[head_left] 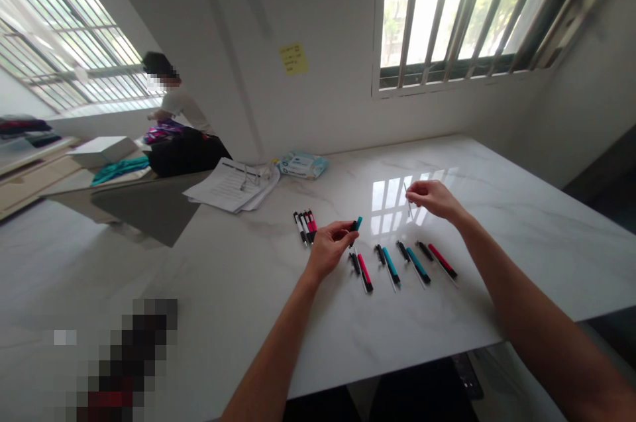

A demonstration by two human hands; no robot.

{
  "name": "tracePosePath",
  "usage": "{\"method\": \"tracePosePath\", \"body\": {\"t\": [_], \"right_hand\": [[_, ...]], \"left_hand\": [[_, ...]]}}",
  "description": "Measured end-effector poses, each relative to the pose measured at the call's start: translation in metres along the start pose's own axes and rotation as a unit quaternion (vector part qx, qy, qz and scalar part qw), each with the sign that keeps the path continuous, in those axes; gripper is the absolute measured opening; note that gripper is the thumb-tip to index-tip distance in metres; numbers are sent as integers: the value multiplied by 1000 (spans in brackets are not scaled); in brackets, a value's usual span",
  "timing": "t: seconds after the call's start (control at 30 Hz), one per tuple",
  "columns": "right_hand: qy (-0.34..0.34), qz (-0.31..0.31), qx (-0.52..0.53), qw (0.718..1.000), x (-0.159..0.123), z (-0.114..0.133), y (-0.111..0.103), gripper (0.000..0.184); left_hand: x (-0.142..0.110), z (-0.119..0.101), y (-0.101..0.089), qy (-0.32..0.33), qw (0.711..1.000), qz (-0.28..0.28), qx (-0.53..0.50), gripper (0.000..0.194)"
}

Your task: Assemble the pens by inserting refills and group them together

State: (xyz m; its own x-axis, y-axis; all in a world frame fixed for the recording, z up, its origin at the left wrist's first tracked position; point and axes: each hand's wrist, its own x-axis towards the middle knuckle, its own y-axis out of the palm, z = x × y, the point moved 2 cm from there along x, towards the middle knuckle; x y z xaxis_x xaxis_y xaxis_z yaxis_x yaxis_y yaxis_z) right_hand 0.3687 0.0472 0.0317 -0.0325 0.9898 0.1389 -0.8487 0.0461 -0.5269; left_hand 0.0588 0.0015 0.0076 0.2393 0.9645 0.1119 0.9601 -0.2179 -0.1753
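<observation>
My left hand [328, 248] is closed on teal and black pen parts [358, 223], held just above the table. Raised to the right, my right hand [433, 198] pinches a thin pen refill [409, 206] between thumb and fingers. Below the hands lies a row of pens taken apart: a red barrel [365, 271], a teal barrel [391, 265], another teal barrel [418, 265] and a second red barrel [442, 260]. Each has a black piece and a thin refill beside it. Left of my left hand are several whole pens [301, 227], partly hidden by it.
Printed papers [233, 185] with glasses on top and a pack of wipes [302, 165] sit by the wall on the white table [238, 322]. A yellow note [293, 59] sticks to the wall. Another person [186, 110] sits at the back left, near a white box [106, 151].
</observation>
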Motion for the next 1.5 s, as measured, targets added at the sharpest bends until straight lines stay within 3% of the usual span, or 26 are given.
{"method": "tracePosePath", "body": {"t": [0.1, 0.17, 0.33, 0.57, 0.67, 0.77, 0.9, 1.03, 1.23, 1.37, 1.5], "right_hand": [[-79, -6, 234, 969, -4, 22, 15, 21], [-95, -1, 307, 947, -8, 31, 26, 20], [-101, 28, 353, 930, -16, 39, 43, 20], [-118, 59, 333, 934, -22, 50, 56, 20], [-121, 100, 291, 944, -26, 54, 63, 21], [-125, 141, 180, 965, -26, 50, 62, 26], [-101, 31, -50, 993, -16, 26, 43, 22], [-8, -17, -230, 973, -5, 0, 25, 20], [75, -6, -278, 958, -1, -18, 25, 23], [67, 25, -280, 957, -2, -23, 30, 31], [40, 39, -239, 969, -1, -15, 34, 25]], "left_hand": [[-1, -1, 2, 13, 1000, 12, 17, 34], [-1, -1, 4, 21, 999, 18, 28, 32], [-2, -1, 9, 31, 998, 32, 48, 30], [-2, -3, 10, 36, 996, 51, 69, 32], [-3, -4, 10, 38, 995, 62, 68, 34], [-4, -4, 10, 26, 997, 65, 42, 36], [-2, -2, 8, -2, 999, 41, -18, 37], [2, -1, 4, -8, 998, -6, -65, 36], [3, -2, 0, -15, 989, -43, -141, 37], [3, -1, -3, -32, 977, -65, -201, 41], [5, 3, -4, -26, 987, -80, -136, 39]]}}
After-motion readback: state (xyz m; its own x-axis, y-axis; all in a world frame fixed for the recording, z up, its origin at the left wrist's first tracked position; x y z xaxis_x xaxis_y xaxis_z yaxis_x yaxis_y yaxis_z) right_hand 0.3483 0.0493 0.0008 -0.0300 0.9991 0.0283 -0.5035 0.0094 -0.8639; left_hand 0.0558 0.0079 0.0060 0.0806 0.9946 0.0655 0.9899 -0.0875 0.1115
